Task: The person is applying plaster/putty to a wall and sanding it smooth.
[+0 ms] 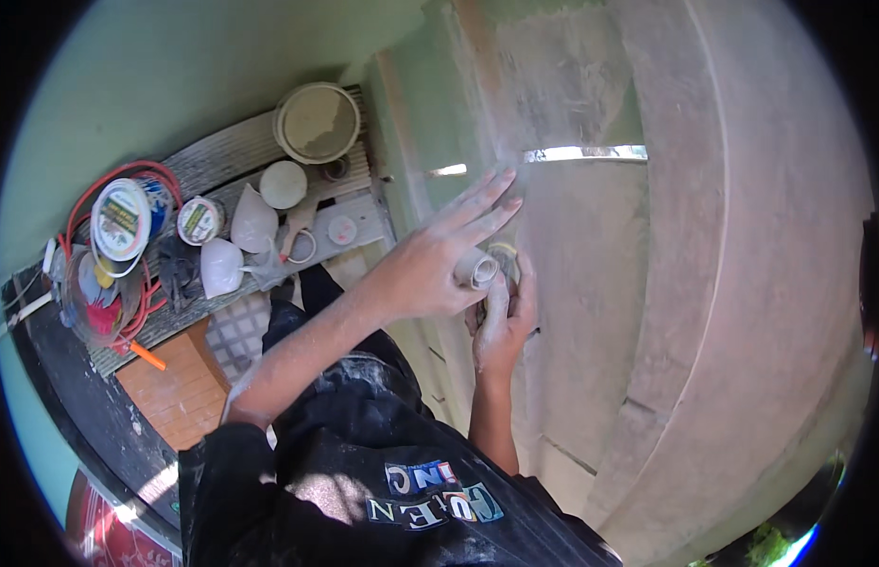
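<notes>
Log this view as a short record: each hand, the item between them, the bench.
Left hand: fingers outstretched
Right hand: bent around a dull roundish object with yellowish rim, partly hidden
Between hands: pale grey rolled cylinder; holding hand unclear
Bench: grey ridged boards bearing a large round beige tub and two pale translucent bags

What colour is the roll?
The roll is pale grey; it shows best in the head view.

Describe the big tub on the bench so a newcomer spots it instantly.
Find the grey bench along the green wall at picture left. At its upper end sits a round, pale-rimmed tub, beige inside. It is the widest container there, clearly larger than the pale round one beside it.
</notes>
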The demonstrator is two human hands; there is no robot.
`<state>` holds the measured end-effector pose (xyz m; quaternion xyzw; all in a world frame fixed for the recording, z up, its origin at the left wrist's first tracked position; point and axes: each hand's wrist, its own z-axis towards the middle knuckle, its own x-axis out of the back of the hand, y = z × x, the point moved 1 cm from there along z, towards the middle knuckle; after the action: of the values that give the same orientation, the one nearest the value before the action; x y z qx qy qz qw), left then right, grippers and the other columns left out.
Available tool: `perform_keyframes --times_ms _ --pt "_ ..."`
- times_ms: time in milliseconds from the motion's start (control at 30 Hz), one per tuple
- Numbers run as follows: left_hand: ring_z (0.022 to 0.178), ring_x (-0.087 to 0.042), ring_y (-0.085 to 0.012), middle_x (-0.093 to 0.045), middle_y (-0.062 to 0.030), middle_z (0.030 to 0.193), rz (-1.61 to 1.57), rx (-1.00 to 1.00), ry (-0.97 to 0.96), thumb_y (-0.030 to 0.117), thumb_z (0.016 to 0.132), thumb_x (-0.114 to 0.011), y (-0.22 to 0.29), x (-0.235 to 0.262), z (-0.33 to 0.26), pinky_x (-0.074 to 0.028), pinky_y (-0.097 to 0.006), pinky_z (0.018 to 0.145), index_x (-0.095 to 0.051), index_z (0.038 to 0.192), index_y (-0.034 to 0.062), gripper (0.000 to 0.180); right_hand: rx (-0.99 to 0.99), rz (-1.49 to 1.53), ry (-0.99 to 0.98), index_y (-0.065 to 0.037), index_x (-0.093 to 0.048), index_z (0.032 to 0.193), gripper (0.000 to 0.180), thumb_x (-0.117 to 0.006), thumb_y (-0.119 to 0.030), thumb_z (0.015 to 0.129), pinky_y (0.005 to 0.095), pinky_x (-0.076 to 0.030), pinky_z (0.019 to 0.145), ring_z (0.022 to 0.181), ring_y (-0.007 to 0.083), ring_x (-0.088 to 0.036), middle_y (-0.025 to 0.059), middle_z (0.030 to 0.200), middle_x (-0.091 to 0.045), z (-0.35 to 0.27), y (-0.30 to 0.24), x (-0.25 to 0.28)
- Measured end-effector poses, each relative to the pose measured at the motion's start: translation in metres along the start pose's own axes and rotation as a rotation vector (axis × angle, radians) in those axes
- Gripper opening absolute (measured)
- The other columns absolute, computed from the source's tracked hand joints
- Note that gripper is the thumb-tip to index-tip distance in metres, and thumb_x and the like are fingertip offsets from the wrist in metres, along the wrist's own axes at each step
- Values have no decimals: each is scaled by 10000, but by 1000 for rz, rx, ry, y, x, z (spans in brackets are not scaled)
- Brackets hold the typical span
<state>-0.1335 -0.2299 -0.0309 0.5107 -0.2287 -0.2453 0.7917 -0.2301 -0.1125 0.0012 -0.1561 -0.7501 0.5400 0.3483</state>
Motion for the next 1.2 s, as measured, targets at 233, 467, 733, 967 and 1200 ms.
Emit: perform_keyframes --times_ms 233,467,733,967,1200 --pt "1494 -250 -323 -256 -117 1624 -117 -70 -55 97 723 -749 -20 -23 69 -292 -436 1200 -395 1504 74 858 267 -193 117 71 -442 1409 436 -505 -83 1006 350 -416 1041 1181 230 -571 165 1299 -577 50 -20 17" --pt "1442 -344 -400 -345 -206 1568 -176 -140 -35 88 699 -764 -28 -37 91 -278 -500 1193 -453 1461 30 825 169 -153 154 57 -359 1467 516 -467 -106 989 398 -441 1038 1230 298 -548 228 1371 -506 59 -18 27" --pt "1428 -358 -432 -356 -219 1561 -298 -202 -12 114 738 -735 -40 -43 93 -289 -528 1176 -462 1450 13 768 258 -153 241 79 -381 1437 530 -470 -159 972 400 -453 1020 1190 295 -572 226 1346 -523 60 1 21" --pt "1434 -343 -438 -354 -204 1568 -297 -242 -88 165 794 -735 -47 -42 103 -298 -524 1168 -460 1450 7 729 298 -47 327 123 -360 1422 590 -562 -221 988 354 -468 959 1093 258 -612 241 1257 -580 68 4 15" --pt "1468 -332 -305 -385 -99 1572 -302 -224 -85 151 627 -791 -53 -44 98 -296 -497 1191 -482 1446 55 880 295 -95 329 95 -376 1423 555 -508 -201 972 379 -452 996 1151 278 -585 226 1291 -552 65 9 9"
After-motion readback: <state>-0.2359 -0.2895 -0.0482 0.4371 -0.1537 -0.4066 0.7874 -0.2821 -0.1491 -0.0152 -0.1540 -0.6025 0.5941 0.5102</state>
